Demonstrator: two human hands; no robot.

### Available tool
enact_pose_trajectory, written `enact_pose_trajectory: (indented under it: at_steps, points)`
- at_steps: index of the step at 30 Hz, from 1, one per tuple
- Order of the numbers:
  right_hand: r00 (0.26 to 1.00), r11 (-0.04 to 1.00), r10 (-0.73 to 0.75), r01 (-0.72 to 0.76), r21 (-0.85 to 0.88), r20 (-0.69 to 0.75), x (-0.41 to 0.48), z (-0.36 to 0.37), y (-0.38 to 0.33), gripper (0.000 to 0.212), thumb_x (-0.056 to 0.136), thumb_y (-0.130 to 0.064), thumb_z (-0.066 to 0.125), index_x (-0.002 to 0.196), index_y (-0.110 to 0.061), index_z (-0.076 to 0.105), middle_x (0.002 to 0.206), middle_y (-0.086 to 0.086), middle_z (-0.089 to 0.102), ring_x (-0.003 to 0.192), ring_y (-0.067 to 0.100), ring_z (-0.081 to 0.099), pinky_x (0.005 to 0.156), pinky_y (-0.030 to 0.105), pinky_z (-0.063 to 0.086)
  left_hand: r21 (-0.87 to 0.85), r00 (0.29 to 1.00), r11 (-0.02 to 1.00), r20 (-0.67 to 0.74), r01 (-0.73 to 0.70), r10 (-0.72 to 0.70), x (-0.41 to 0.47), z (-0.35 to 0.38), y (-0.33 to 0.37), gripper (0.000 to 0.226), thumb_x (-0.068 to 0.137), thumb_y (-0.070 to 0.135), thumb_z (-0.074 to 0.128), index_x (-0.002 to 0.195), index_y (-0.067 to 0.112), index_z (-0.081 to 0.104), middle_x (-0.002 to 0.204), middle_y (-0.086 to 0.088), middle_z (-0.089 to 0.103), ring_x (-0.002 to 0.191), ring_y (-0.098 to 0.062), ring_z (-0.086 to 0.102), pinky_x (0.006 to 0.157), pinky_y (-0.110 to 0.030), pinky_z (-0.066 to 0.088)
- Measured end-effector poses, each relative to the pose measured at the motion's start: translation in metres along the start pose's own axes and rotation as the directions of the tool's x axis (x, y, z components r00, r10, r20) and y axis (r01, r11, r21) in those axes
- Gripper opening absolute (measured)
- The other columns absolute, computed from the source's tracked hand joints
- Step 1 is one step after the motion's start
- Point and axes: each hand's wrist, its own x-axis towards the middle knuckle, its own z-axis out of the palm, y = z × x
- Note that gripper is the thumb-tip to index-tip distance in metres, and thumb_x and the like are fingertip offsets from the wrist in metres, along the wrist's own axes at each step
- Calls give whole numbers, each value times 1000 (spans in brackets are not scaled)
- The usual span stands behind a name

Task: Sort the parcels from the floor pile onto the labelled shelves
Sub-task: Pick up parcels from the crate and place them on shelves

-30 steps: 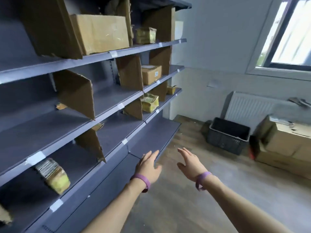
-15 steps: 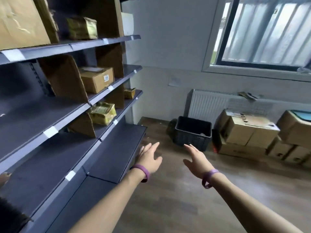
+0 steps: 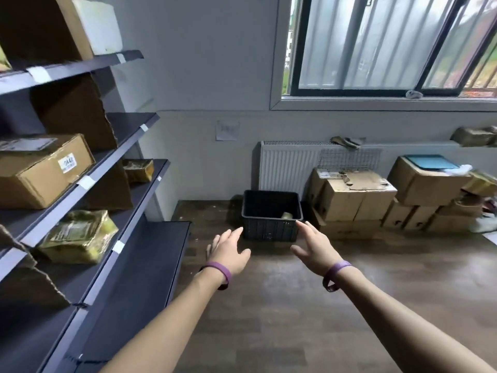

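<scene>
Both hands reach out empty over the brown wood-effect floor (image 3: pixel 295 313). The left hand (image 3: pixel 228 251) and right hand (image 3: pixel 314 246), each above a purple wristband (image 3: pixel 219 273), have straight, spread fingers and palms turned roughly toward each other with a wide gap between, a pose that suggests a two-handed pickup is coming. Ahead of the fingertips, and apart from them, a black ribbed plastic crate (image 3: pixel 269 231) stands on the floor against the wall. A small yellowish wrapped parcel (image 3: pixel 287 215) lies low toward its right side, probably the next item to be sorted. To the right of the crate, brown cardboard boxes (image 3: pixel 355 200) are stacked in front of a white panel radiator (image 3: pixel 285 168) under a barred sliding window (image 3: pixel 376 44); whether they belong to the pile cannot be told. On the person's left run dark grey metal shelves (image 3: pixel 139 189), split into bays by upright cardboard dividers (image 3: pixel 78 117) and marked along their front edges with white paper labels (image 3: pixel 87 182) so each parcel has an assigned slot. Already shelved are a labelled brown carton (image 3: pixel 43 170), a crumpled yellow-green plastic packet (image 3: pixel 78 238) and a smaller yellow packet (image 3: pixel 138 170).
</scene>
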Motion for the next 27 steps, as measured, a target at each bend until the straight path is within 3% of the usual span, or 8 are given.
enact_pose_trajectory:
  at_steps: [8, 17, 27]
  points:
    - [998, 998, 59, -59, 29, 3, 132, -12, 52, 69, 92, -26, 58, 151, -13, 25, 158, 12, 23, 149, 23, 13, 120, 35, 14, 39, 998, 998, 55, -42, 40, 137, 16, 39, 61, 92, 36, 47, 148, 34, 24, 157, 2, 21, 146, -22, 12, 119, -43, 12]
    - [999, 999, 26, -27, 43, 18, 340, -51, 107, 68, 91, -24, 58, 150, -13, 27, 157, 12, 26, 148, 24, 17, 119, 39, 19, 59, 1000, 998, -1, -3, 3, 332, 6, 97, 59, 93, 35, 48, 148, 31, 26, 156, 0, 25, 145, -20, 17, 118, -41, 16]
    - [993, 997, 74, -71, -38, 93, 512, -82, 165, 65, 93, -22, 55, 151, -13, 26, 158, 13, 24, 148, 26, 14, 119, 38, 17, -82, 999, 996, 26, 27, -25, 501, 17, 129, 59, 92, 31, 51, 147, 26, 31, 153, 1, 32, 141, -20, 27, 116, -41, 24]
